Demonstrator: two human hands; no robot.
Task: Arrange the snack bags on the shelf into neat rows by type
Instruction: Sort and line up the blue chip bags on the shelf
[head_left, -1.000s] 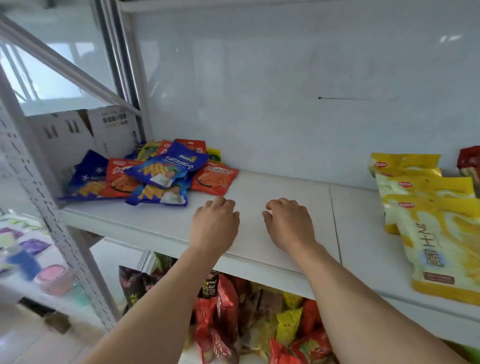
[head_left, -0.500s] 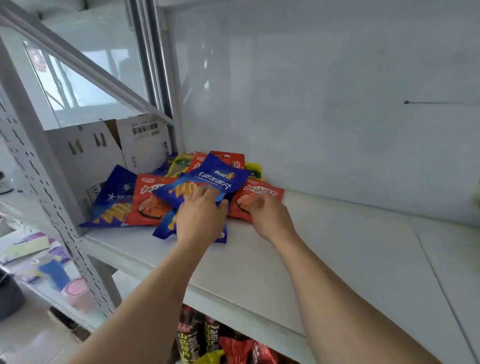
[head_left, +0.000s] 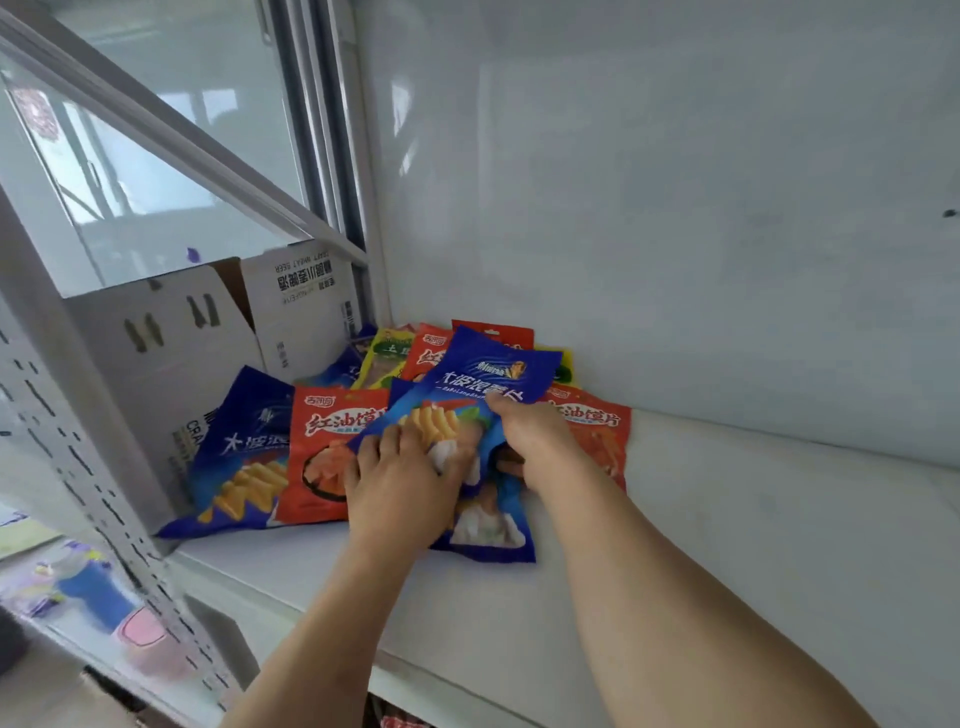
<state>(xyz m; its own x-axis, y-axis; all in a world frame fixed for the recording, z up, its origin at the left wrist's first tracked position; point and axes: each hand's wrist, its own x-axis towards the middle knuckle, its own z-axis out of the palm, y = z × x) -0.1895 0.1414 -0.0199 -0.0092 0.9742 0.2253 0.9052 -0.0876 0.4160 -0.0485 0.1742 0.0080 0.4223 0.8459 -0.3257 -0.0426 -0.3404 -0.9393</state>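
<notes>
Left hand (head_left: 402, 488) pressed flat, grip open, on the top blue bag (head_left: 467, 410). Right hand (head_left: 535, 441) pinching that bag's edge. Beneath both, white shelf (head_left: 727, 545); behind, glossy white wall (head_left: 675, 208); leftward, cardboard box (head_left: 171, 338).

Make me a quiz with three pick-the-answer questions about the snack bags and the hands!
1. Where is the pile of snack bags on the shelf?
A. left back corner
B. right front edge
C. hanging from the wall

2. What colour is the bag that both hands touch?
A. green
B. blue
C. pink

3. What is the left hand doing?
A. pointing up at the window
B. holding a cup
C. resting on the bags

Answers:
1 A, the pile lies beside the cardboard box at the wall.
2 B, the top bag is blue under the right hand.
3 C, its fingers lie spread on the pile.
</notes>
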